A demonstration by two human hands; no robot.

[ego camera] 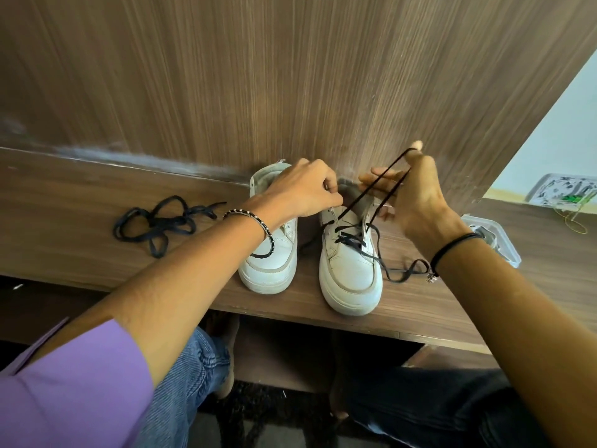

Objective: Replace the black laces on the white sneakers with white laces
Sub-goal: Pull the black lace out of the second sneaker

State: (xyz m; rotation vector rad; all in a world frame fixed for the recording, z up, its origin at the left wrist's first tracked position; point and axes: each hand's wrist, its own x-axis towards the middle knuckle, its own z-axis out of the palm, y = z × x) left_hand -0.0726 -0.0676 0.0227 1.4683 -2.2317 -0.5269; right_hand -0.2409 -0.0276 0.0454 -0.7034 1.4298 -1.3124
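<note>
Two white sneakers stand side by side on a wooden shelf (97, 253), toes toward me. The left sneaker (269, 270) has no lace in it. A loose black lace (161, 221) lies tangled on the shelf to its left. The right sneaker (350, 276) still carries a black lace (352, 237) through its lower eyelets. My left hand (303, 192) grips the top of the right sneaker at its collar. My right hand (416, 192) holds a loop of that black lace, pulled up taut from the upper eyelets. No white laces are in view.
A wood-grain panel (290, 76) rises right behind the sneakers. A clear plastic box (497, 240) sits on the shelf at the right, partly behind my right wrist. A white device with green wires (562, 189) lies at the far right. My knees are below the shelf edge.
</note>
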